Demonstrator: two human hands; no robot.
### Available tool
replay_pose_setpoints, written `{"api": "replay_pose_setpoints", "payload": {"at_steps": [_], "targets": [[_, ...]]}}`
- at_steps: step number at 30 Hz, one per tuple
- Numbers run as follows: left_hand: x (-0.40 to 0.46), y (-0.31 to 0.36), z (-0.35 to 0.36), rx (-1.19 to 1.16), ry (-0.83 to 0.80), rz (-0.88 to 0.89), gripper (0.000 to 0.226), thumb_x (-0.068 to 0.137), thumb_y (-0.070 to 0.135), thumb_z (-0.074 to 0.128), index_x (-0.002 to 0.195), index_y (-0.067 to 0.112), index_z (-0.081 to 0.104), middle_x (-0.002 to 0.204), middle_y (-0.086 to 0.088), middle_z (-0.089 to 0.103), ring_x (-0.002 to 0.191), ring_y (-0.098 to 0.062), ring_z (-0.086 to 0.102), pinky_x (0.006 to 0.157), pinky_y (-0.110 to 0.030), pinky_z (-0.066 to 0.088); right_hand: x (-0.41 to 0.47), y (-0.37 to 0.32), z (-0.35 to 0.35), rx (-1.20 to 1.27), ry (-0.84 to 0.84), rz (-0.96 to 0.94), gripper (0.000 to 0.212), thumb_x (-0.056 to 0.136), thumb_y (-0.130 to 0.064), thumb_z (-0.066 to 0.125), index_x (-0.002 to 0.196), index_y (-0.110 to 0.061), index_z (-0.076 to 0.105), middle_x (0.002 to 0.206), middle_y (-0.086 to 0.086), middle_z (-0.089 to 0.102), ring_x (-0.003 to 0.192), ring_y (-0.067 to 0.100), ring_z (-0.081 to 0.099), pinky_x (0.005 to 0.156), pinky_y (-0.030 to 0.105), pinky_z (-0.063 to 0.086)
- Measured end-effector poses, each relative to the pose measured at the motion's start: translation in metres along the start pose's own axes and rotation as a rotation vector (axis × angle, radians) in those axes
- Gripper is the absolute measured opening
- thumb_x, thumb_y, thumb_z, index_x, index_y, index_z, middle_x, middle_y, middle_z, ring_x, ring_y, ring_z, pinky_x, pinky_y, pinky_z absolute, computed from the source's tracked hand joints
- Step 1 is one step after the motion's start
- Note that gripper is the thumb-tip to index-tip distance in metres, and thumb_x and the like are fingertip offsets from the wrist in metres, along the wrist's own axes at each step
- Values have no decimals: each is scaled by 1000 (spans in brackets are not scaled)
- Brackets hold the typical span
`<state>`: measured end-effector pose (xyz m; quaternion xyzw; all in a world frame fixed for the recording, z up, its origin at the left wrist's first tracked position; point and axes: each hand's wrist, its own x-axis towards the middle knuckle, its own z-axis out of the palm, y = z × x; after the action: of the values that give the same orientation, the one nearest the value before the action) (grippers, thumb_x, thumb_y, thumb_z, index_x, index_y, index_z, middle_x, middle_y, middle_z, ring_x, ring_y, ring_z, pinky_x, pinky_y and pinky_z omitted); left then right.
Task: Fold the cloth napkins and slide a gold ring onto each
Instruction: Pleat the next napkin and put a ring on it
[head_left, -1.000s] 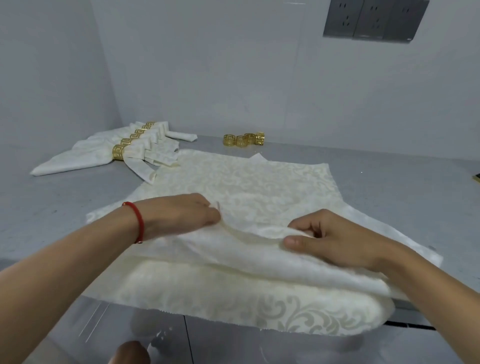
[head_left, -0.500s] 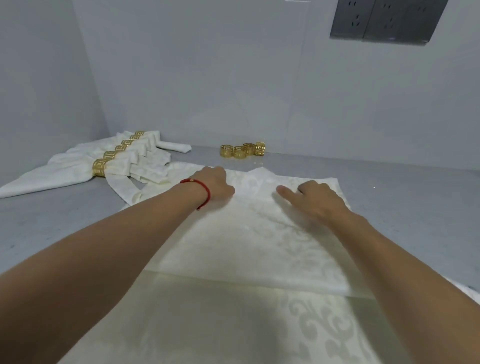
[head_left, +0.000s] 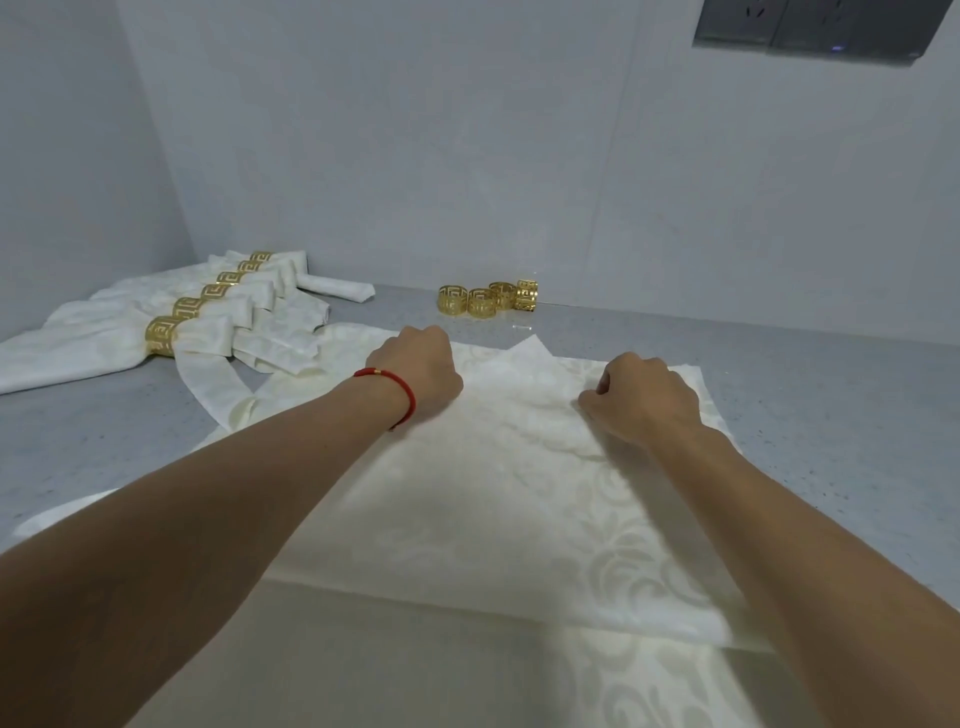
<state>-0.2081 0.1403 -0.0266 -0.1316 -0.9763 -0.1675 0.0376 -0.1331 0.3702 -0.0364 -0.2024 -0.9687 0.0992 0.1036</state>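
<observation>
So, far left: 5 ringed napkins (head_left: 208, 322) overlapped the cream napkin (head_left: 493, 493) spread on the grey counter (head_left: 831, 415). Left hand (head_left: 418, 376) and right hand (head_left: 644, 400), fingers curled, pinched its folded far edge. 4 loose gold rings (head_left: 485, 297) sat by the back wall; bare counter right.

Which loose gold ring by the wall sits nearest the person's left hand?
The leftmost loose ring in the row of four; the other three sit farther right of the left hand.
</observation>
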Motion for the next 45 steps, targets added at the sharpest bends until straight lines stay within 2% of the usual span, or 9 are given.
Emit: {"api": "replay_pose_setpoints", "payload": {"at_steps": [8,12,16,19,24,32,39,42,45], "targets": [[6,2,4,-50,0,-54,17,78,26,60,94,18,62,96,-3,63,85,-27,62,80,-41,57,-5,-11,0,-59,188,-224,23,95,-29,52,107,-12,62,104,7,63,96,32,58,79,40,47],[3,5,9,18,40,-16,18,84,26,56,100,19,59,99,-3,62,90,-26,59,81,-40,54,-16,-20,12,-40,49,-447,35,102,-38,44,127,-21,61,123,3,58,116,29,52,91,42,40],[-2,17,25,40,162,299,26,93,24,50,117,22,60,120,-3,60,114,-26,51,94,-45,46,-19,-19,27,-145,61,-463,36,104,-43,37,122,-23,61,122,2,58,115,27,51,87,42,37],[2,29,37,-73,98,445,35,96,20,46,126,24,64,133,1,60,124,-24,49,102,-47,41,-18,-20,25,-153,46,-460,37,104,-42,37,126,-22,59,123,2,57,116,27,51,87,42,37],[9,29,56,-83,98,417,36,93,13,44,116,22,71,113,0,70,110,-27,56,91,-45,45,6,-26,18,-31,38,-379,27,101,-29,42,109,-15,64,106,4,60,103,31,58,83,40,41],[11,23,60,-227,114,421,33,96,19,49,119,28,70,111,9,70,113,-20,54,99,-46,42,50,-39,43,233,142,-151,15,96,-20,57,97,-15,71,110,6,60,98,28,60,85,40,51],[6,24,45,-491,124,234,34,95,21,46,126,33,53,106,9,70,96,-18,65,87,-39,53,43,-31,45,303,265,-358,11,89,-8,61,83,-13,70,85,4,67,78,23,62,70,37,52],[28,35,32,-258,106,238,41,97,23,42,136,32,49,112,-2,70,103,-28,63,91,-42,51,40,-29,47,260,274,-435,10,89,-5,64,86,-9,73,87,8,65,78,25,61,70,34,48],[45,43,31,-178,189,182,28,97,22,43,99,24,70,99,-2,72,96,-30,64,79,-37,50,39,-28,45,241,255,-445,13,87,-3,65,85,-9,75,88,8,65,79,25,61,69,33,45]]}}
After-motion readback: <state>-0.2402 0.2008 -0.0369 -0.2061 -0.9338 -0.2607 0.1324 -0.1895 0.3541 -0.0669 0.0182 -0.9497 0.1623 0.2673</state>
